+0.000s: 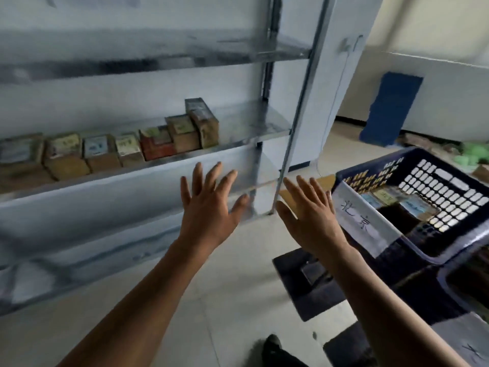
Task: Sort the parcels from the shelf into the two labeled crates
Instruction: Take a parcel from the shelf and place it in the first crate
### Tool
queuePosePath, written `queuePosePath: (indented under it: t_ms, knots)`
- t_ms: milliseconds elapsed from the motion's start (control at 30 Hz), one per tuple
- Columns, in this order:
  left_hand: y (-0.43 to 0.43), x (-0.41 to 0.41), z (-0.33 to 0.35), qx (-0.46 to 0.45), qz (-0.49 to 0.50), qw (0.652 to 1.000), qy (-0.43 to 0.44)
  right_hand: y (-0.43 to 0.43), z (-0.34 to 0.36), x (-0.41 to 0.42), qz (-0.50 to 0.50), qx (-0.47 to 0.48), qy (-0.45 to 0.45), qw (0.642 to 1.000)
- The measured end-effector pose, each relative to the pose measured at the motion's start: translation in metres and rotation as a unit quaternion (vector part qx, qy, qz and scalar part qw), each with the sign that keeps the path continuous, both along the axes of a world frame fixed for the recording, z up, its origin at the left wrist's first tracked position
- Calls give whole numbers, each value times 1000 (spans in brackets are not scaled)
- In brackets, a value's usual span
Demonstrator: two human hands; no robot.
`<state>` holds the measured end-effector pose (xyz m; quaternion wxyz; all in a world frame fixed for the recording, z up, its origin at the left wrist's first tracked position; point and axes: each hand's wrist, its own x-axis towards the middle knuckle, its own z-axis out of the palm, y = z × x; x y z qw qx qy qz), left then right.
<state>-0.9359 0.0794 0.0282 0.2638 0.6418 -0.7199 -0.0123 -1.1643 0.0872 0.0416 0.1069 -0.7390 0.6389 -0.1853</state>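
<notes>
Several cardboard parcels (111, 152) stand in a row on the middle board of a metal shelf (164, 170); a taller one (202, 123) stands at the row's right end, next to a red one (156, 147). A dark blue crate (447, 207) with a white paper label (362, 221) stands at the right and holds some parcels (397, 202). My left hand (209, 205) is raised in front of the shelf edge, fingers spread, holding nothing. My right hand (309, 218) is raised beside it, near the crate's label, also with straight fingers and nothing in it.
A second crate rim (465, 337) with a label shows at the bottom right. A dark stool or stand (312, 282) sits under the crate. A blue board (389, 109) leans on the far wall. The shelf's right post (299, 115) rises between my hands.
</notes>
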Motion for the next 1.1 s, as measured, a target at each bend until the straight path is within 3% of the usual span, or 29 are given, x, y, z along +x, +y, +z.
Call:
queuePosePath:
  t_ms: [200,433,667,1100]
  knots:
    - [-5,86,-8,35,49,996,-71,-48,0,75,108,14,28,994]
    - [-79,105,-2,73,102,991,-37,-133,-19,127,147,25,7,989]
    - [-194,111,-12,132,102,985,-52,-250,-24,125,135,26,-12,990]
    - [-376,122,-50,212,116,970,19,-417,-64,130,113,97,-4,989]
